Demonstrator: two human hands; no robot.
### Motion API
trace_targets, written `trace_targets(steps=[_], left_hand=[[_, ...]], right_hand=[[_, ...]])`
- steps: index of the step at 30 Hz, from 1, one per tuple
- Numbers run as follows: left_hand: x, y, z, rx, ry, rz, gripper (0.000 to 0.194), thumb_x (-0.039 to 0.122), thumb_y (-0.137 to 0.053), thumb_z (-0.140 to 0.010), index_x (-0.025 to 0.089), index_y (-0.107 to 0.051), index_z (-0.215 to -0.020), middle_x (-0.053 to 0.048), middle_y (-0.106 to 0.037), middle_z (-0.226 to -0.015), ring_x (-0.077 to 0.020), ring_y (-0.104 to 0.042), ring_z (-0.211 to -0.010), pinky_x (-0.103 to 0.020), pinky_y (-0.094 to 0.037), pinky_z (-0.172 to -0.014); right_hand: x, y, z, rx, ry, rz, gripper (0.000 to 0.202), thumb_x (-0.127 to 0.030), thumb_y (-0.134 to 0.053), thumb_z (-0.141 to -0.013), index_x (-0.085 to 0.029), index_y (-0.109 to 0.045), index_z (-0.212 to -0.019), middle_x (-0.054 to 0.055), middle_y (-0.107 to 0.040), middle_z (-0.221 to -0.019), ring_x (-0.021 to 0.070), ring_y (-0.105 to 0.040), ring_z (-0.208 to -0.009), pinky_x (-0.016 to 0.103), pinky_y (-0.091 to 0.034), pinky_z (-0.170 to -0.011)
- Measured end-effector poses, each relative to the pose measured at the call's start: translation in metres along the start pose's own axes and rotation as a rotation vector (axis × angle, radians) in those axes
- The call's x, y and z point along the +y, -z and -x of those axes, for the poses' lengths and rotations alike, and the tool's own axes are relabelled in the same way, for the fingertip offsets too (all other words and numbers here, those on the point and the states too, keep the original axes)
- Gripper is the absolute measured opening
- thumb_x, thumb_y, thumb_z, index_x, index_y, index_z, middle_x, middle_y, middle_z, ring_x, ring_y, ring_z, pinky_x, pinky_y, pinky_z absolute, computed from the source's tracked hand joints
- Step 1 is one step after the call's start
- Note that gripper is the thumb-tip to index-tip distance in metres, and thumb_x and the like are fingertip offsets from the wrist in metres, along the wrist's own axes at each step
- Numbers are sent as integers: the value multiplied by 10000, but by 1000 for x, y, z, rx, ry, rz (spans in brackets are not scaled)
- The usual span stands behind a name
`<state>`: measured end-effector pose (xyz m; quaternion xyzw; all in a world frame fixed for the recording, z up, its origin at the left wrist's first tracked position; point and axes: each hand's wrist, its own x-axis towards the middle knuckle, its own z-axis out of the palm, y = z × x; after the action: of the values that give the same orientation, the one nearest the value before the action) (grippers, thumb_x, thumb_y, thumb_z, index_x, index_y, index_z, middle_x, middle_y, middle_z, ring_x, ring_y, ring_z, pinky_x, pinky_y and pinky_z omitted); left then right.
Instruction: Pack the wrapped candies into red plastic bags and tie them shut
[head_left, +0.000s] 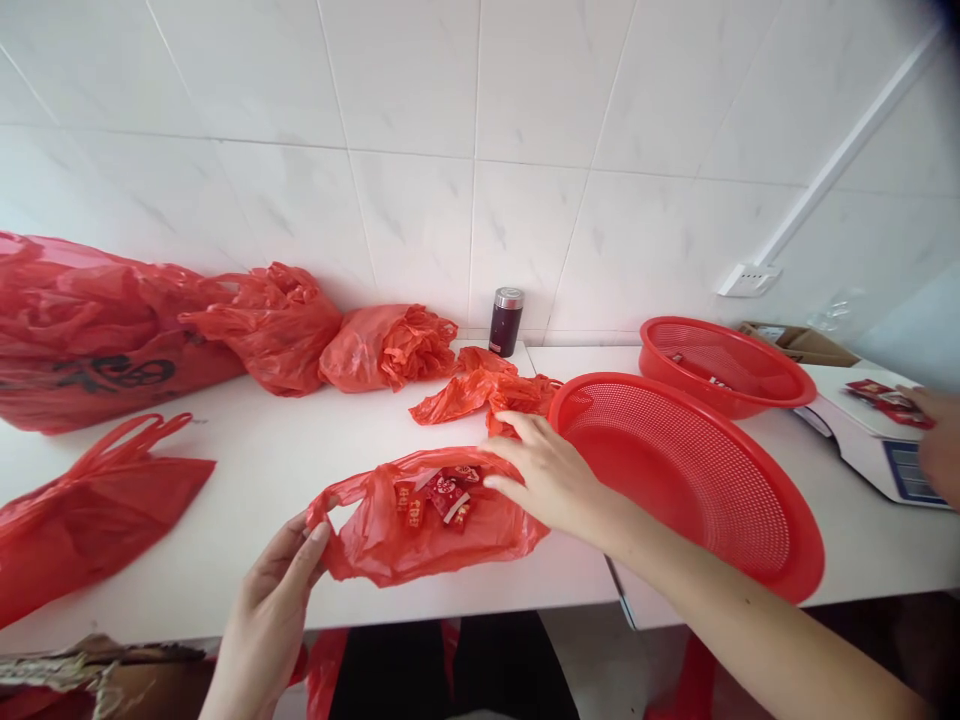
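A red plastic bag lies on the white table with its mouth toward me. Inside it sit several small red wrapped packets with pale printing. My left hand is closed on the bag's left handle, thumb on top. Over the right side of the mouth reaches my right hand, thumb and fingers apart and beside the bag's edge; no packet shows in it. Just behind it is a crumpled red bag, and at its right stands a large red plastic basket.
Filled red bags line the wall on the left; another red bag lies nearer. A dark tumbler stands at the back. Right are a second red basket, a scale and another person's hand by red packets.
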<state>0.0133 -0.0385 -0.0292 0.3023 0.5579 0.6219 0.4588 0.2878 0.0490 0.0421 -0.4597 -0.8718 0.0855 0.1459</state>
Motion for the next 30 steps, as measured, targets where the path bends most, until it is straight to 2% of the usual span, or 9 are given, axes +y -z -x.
trace_targets(steps=[4, 7, 12, 14, 16, 18, 22, 27, 30], left_hand=[[1, 13, -15, 28, -50, -45, 300, 412, -729, -739, 230, -686, -974, 27, -693, -858, -140, -607, -822, -201, -499, -749], [30, 1, -26, 73, -135, -5, 260, 378, -745, -726, 230, -718, -938, 35, -697, -786, -105, -602, -745, -164, -483, -713], [121, -39, -23, 224, -528, -9, 290, 315, -753, -717, 220, -739, -991, -11, -726, -937, -132, -641, -799, -261, -496, -808], [151, -47, -23, 225, -586, -241, 317, 364, -706, -757, 229, -726, -1044, -29, -728, -986, -182, -645, -877, -347, -480, -871], [171, -45, -29, 56, -517, -563, 354, 432, -674, -771, 243, -717, -1066, -28, -730, -977, -218, -633, -917, -407, -454, -903], [182, -36, -38, -185, -411, -764, 400, 490, -656, -771, 248, -705, -1087, -25, -730, -956, -231, -627, -919, -430, -443, -906], [190, -22, -49, -434, -319, -638, 381, 460, -664, -791, 215, -692, -1082, -58, -727, -995, -231, -642, -932, -430, -466, -914], [182, -40, -45, -725, -294, -129, 166, 315, -563, -896, 204, -686, -906, -69, -622, -1282, -280, -546, -1198, -489, -405, -1031], [173, -41, -40, -774, -347, -171, 265, 370, -469, -941, 251, -649, -1093, -55, -574, -1345, -281, -513, -1241, -490, -388, -1050]], right_hand=[[9, -15, 18, -229, -144, -3, 474, -195, -598, -829, -275, -547, -1293, 132, -529, -1282, 294, -581, -1065, 427, -489, -850], [14, 8, 5, -341, -192, -223, 522, -124, -544, -824, -321, -517, -1306, 66, -642, -1110, 174, -647, -778, 292, -506, -678], [13, 93, -43, 175, -164, -558, 435, -176, -563, -835, -281, -494, -1252, 20, -628, -964, 71, -560, -541, 210, -460, -512], [9, 117, -58, 104, -98, -547, 421, -210, -644, -788, -264, -544, -1193, 6, -624, -911, 62, -538, -526, 195, -440, -485], [6, 131, -69, -144, -55, -459, 410, -206, -722, -714, -247, -619, -1109, -6, -623, -829, 62, -515, -507, 184, -406, -449], [5, 141, -79, -290, -32, -421, 420, -170, -745, -680, -242, -649, -1083, -5, -627, -782, 67, -505, -498, 184, -379, -427], [-2, 152, -93, -207, 16, -495, 363, -139, -749, -688, -236, -667, -1028, 9, -640, -771, 91, -529, -528, 213, -398, -459], [-24, 153, -99, -170, 138, -485, 268, -157, -792, -672, -213, -696, -916, 34, -632, -834, 121, -573, -635, 231, -425, -512], [-30, 152, -99, -136, 148, -483, 244, -167, -773, -697, -221, -684, -918, 41, -631, -905, 113, -573, -635, 220, -413, -489]])
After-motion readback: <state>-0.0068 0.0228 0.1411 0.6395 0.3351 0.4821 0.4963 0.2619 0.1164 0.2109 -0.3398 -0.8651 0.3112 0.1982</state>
